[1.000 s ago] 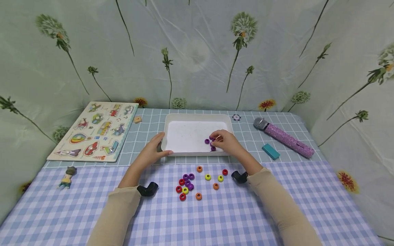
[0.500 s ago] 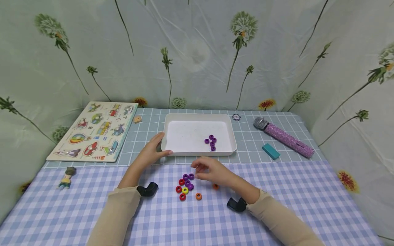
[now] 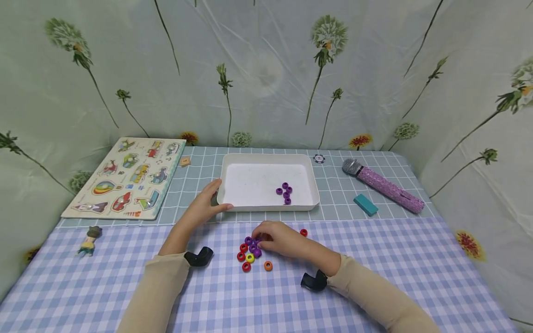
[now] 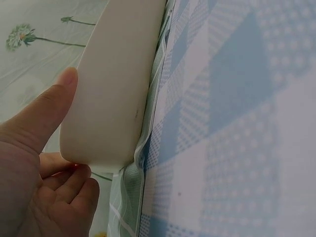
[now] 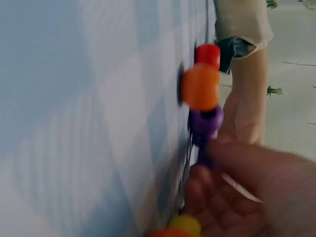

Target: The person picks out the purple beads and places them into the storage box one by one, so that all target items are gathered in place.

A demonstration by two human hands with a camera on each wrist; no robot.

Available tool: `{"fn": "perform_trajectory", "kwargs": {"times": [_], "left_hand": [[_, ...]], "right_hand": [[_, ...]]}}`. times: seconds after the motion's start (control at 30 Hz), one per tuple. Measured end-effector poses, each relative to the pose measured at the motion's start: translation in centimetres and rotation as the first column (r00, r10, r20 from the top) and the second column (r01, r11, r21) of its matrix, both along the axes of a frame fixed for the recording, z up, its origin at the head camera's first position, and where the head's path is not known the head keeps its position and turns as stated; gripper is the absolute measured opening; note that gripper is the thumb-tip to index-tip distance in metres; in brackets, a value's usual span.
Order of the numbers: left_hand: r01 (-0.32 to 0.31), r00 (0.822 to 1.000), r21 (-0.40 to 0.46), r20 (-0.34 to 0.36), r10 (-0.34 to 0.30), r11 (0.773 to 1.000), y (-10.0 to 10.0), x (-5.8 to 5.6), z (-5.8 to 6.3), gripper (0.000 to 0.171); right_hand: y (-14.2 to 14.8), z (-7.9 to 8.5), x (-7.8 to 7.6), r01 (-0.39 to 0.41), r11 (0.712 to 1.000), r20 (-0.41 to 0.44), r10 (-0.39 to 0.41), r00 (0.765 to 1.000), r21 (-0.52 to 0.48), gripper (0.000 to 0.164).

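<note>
My left hand [image 3: 204, 206] holds the front left corner of a white tray [image 3: 270, 208]. In the left wrist view its thumb [image 4: 66, 84] lies against the tray wall, with the fingers round the corner. Several purple beads [image 3: 286, 195] sit inside the tray at the right. On the checked cloth, my right hand [image 3: 285, 238] pinches a purple bead [image 5: 205, 157] between thumb and forefinger. Beside it are more purple beads [image 3: 252, 249], red beads [image 3: 241, 256], a yellow bead [image 3: 250, 258] and an orange bead [image 3: 268, 266]. The right hand hides other beads in the head view.
A picture puzzle board [image 3: 129, 178] lies at the left, with a small figurine [image 3: 89, 241] below it. At the right are a glittery microphone [image 3: 383, 186] and a teal block [image 3: 365, 205]. A wooden tile [image 3: 185, 161] and a poker chip [image 3: 319, 158] flank the tray.
My right hand has left the purple beads in the tray and come down to the beads on the cloth, where it pinches a purple one. The left hand stays at the tray corner.
</note>
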State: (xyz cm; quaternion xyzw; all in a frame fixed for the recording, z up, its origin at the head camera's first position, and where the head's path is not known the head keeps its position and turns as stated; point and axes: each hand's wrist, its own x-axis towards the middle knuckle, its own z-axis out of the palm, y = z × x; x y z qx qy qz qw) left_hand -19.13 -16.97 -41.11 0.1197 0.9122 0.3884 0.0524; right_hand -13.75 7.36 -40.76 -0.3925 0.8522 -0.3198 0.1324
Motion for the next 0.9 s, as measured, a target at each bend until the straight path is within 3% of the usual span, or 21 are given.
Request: {"fn": "perform_trajectory", "kwargs": {"times": [0.17, 0.37, 0.53, 0.63, 0.9], "left_hand": [[0.009, 1.000, 0.006, -0.006, -0.009, 1.000, 0.0, 0.0, 0.0, 0.097], [0.018, 1.000, 0.019, -0.009, -0.018, 1.000, 0.0, 0.0, 0.0, 0.097], [0.019, 1.000, 0.026, -0.003, -0.019, 0.999, 0.0, 0.0, -0.1, 0.097], [0.017, 1.000, 0.032, 0.001, -0.017, 0.999, 0.0, 0.0, -0.1, 0.097], [0.014, 1.000, 0.049, 0.008, -0.015, 0.999, 0.0, 0.1, 0.0, 0.095]], "right_hand": [[0.7, 1.6, -1.3, 0.053, 0.981, 0.063, -0.041, 0.997, -0.186, 0.021], [2.0, 3.1, -5.6, 0.216, 0.931, 0.072, -0.204, 0.976, -0.293, 0.023], [2.6, 2.7, -9.7, 0.399, 0.875, 0.176, -0.362, 0.915, -0.274, 0.023], [2.6, 2.2, -11.2, 0.464, 0.860, 0.218, -0.421, 0.880, -0.213, 0.021], [2.0, 0.1, -13.0, 0.505, 0.861, 0.205, -0.484, 0.850, -0.058, 0.018]]}}
